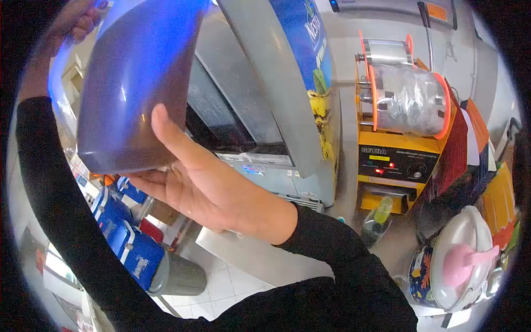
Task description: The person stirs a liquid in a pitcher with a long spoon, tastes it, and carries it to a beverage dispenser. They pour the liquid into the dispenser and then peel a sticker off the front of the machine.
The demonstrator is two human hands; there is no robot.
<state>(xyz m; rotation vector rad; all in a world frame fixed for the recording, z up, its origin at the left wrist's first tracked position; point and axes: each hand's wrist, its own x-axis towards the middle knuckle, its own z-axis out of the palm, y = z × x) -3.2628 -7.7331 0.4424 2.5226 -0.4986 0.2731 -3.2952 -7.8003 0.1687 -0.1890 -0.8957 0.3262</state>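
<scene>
Partly cropped container (133, 116), right hand (207, 193) holding lower end.

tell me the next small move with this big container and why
Perhaps slide the right hand slightly further under the container for support: its thumb rests against the side, fingers near the base, with the container held up beside the grey machine.

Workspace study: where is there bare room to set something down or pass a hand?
The pale surface between the right hand and the floor tiles looks bare; so does the narrow grey strip between the drink dispenser and the yellow machine, perhaps enough for a hand. Crowded: picture right, around the bottle and white-lidded tub.
</scene>
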